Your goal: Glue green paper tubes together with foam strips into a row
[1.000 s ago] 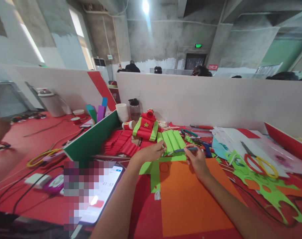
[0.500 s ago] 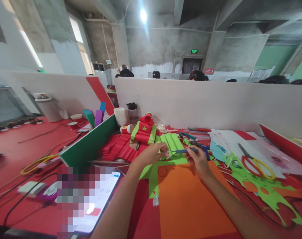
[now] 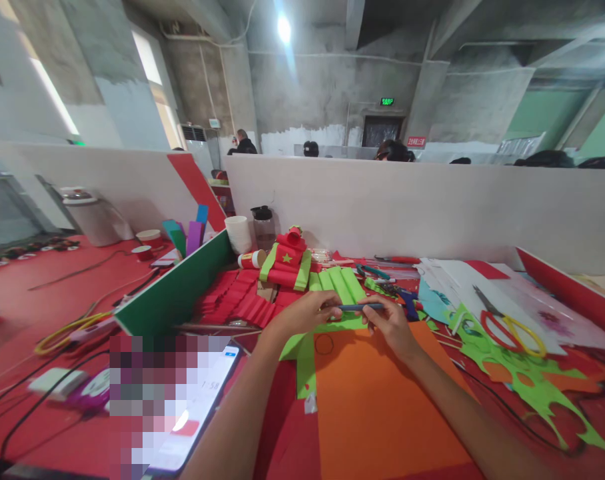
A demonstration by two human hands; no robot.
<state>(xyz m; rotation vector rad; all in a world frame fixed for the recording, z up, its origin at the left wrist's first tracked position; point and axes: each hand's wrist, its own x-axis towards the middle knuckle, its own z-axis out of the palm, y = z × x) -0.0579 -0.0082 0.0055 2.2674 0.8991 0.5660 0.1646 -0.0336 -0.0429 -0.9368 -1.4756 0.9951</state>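
Both my hands meet over the far edge of an orange sheet (image 3: pixel 377 407). My right hand (image 3: pixel 390 323) pinches a thin blue pen (image 3: pixel 360 307) held level. My left hand (image 3: pixel 305 313) closes its fingertips on the pen's left end. A small drawn circle (image 3: pixel 324 344) shows on the orange sheet's corner. Green paper (image 3: pixel 307 360) lies under that corner. Just beyond my hands sit folded green strips (image 3: pixel 340 283) and a red and green paper model with a yellow star (image 3: pixel 285 257).
A phone (image 3: pixel 192 400) lies lit at the lower left. Red-handled scissors (image 3: pixel 507 327) rest on green scraps at the right. Red folded paper (image 3: pixel 237 300), a green board (image 3: pixel 172 293), cups (image 3: pixel 237 233) and a dark bottle (image 3: pixel 263 225) stand by the white divider. People sit beyond it.
My left hand has come off the green strips and closed on the pen's left end. The view has shifted slightly downward and to the right.
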